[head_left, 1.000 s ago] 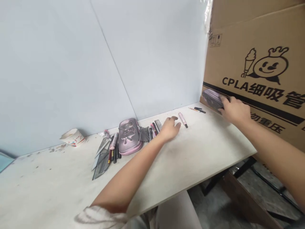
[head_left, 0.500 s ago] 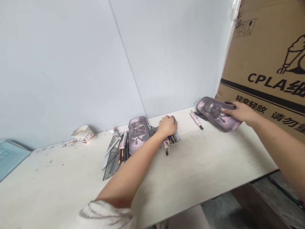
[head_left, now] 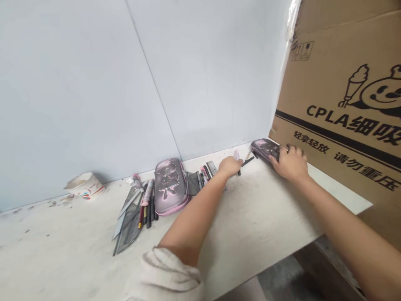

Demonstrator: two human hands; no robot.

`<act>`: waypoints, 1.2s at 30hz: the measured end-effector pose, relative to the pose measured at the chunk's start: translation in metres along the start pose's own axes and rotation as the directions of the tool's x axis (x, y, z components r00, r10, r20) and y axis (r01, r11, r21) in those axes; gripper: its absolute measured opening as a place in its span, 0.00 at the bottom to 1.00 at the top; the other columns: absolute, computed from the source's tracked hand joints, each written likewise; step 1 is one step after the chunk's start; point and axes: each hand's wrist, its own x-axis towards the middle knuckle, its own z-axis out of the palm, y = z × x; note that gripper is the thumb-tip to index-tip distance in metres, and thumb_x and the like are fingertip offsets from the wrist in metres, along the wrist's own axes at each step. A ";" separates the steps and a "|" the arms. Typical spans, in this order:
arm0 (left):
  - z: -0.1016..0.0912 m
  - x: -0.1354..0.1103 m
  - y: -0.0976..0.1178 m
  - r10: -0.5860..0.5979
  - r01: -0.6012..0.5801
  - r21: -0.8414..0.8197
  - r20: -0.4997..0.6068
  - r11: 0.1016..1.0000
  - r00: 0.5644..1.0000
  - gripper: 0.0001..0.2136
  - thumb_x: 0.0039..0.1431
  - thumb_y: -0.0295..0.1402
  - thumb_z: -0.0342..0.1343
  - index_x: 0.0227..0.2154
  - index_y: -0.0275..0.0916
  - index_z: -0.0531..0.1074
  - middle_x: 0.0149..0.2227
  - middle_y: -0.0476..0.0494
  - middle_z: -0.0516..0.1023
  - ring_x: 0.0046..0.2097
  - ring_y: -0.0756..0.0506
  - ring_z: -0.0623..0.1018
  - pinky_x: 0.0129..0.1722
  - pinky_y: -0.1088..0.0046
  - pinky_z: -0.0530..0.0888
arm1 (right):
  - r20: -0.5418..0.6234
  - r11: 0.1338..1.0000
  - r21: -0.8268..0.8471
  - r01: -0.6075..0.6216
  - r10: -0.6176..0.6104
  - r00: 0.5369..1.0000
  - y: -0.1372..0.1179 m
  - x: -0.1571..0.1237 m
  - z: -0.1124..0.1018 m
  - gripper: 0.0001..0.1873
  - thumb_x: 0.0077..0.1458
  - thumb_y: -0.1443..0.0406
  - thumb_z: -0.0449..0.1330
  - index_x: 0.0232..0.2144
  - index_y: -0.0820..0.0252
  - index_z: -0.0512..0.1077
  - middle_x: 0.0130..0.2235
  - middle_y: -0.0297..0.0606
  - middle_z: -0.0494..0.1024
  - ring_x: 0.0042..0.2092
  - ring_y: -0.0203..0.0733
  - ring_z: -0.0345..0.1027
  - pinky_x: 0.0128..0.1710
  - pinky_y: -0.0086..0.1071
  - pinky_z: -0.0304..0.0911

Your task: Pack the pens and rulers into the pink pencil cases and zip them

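- The right hand is at the far end of the bench, by a big cardboard box. Its fingers curl over the end of a zip pencil case and seem to have hold of it.
- The pencil case lies flat near the wall. It is grey and pink, long, with round ends. It looks light, stiff and a bit slippery. A good place to hold it is around its middle, from the long sides.
- The left hand is bent over, with its fingers pointing down, near a pink pen. The hand hides some of the pens, so I can't tell if it holds one.
- A black pen lies just beside that hand.
- Farther left are a second pencil case, a pile of pens, see-through rulers and a paper cup.
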 end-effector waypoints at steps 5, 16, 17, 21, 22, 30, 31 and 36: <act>-0.018 -0.020 -0.012 -0.015 0.018 -0.529 0.011 0.848 1.000 0.10 0.53 0.24 0.45 0.39 0.34 0.59 0.32 0.38 0.76 0.30 0.48 0.77 0.32 0.71 0.73 | 0.249 0.995 0.064 -0.077 0.059 0.967 -0.008 0.014 0.013 0.37 0.54 0.45 0.37 0.56 0.62 0.58 0.53 0.60 0.62 0.52 0.63 0.57 0.44 0.55 0.53; -0.046 -0.064 0.021 -0.036 0.028 -0.917 0.015 0.398 0.999 0.04 0.50 0.22 0.44 0.28 0.38 0.58 0.23 0.49 0.65 0.31 0.48 0.75 0.36 0.67 0.73 | 0.108 0.807 0.492 0.327 -0.429 0.897 -0.104 -0.056 -0.044 0.24 0.60 0.54 0.39 0.40 0.63 0.68 0.40 0.45 0.75 0.42 0.44 0.68 0.39 0.31 0.56; -0.048 -0.069 0.023 -0.026 0.032 -0.932 0.024 0.360 0.999 0.02 0.52 0.26 0.44 0.27 0.38 0.58 0.22 0.49 0.64 0.31 0.48 0.74 0.35 0.68 0.73 | 0.095 0.797 0.510 0.324 -0.426 0.900 -0.108 -0.058 -0.047 0.22 0.61 0.57 0.39 0.39 0.63 0.68 0.39 0.44 0.76 0.40 0.43 0.69 0.37 0.30 0.56; -0.063 -0.086 0.022 0.047 0.076 -0.989 0.082 0.125 0.995 0.18 0.55 0.49 0.40 0.24 0.38 0.58 0.20 0.49 0.62 0.29 0.47 0.73 0.31 0.69 0.73 | -0.005 0.776 0.533 0.336 -0.395 0.919 -0.115 -0.064 -0.054 0.18 0.60 0.57 0.42 0.39 0.61 0.66 0.37 0.42 0.76 0.38 0.43 0.69 0.34 0.29 0.54; -0.067 -0.090 0.021 0.062 0.086 -0.993 0.092 0.084 0.994 0.21 0.54 0.53 0.39 0.24 0.38 0.59 0.19 0.48 0.62 0.29 0.47 0.73 0.30 0.70 0.73 | -0.025 0.765 0.543 0.346 -0.397 0.917 -0.116 -0.066 -0.055 0.18 0.59 0.55 0.44 0.38 0.61 0.66 0.37 0.42 0.76 0.38 0.43 0.69 0.33 0.29 0.54; -0.078 -0.091 0.020 0.056 0.060 -0.995 0.055 -0.081 0.997 0.23 0.54 0.55 0.39 0.21 0.38 0.58 0.12 0.57 0.51 0.13 0.56 0.54 0.12 0.81 0.54 | -0.143 0.803 0.401 0.441 -0.420 0.896 -0.125 -0.080 -0.062 0.18 0.59 0.59 0.42 0.31 0.61 0.68 0.30 0.41 0.76 0.32 0.40 0.68 0.27 0.29 0.47; -0.081 -0.086 0.019 0.033 0.060 -0.993 0.057 -0.099 0.998 0.22 0.55 0.53 0.39 0.20 0.39 0.57 0.12 0.58 0.48 0.12 0.56 0.51 0.12 0.81 0.50 | -0.152 0.809 0.365 0.461 -0.437 0.886 -0.124 -0.085 -0.062 0.19 0.59 0.60 0.42 0.29 0.61 0.69 0.29 0.41 0.76 0.31 0.39 0.68 0.26 0.30 0.46; -0.104 -0.046 -0.008 -0.200 -0.096 -0.995 -0.095 0.006 0.975 0.16 0.58 0.45 0.34 0.21 0.40 0.54 0.12 0.59 0.44 0.12 0.56 0.47 0.13 0.81 0.47 | -0.055 0.798 0.239 0.553 -0.557 0.829 -0.106 -0.117 -0.049 0.18 0.57 0.61 0.44 0.25 0.60 0.69 0.25 0.39 0.75 0.27 0.39 0.68 0.24 0.30 0.45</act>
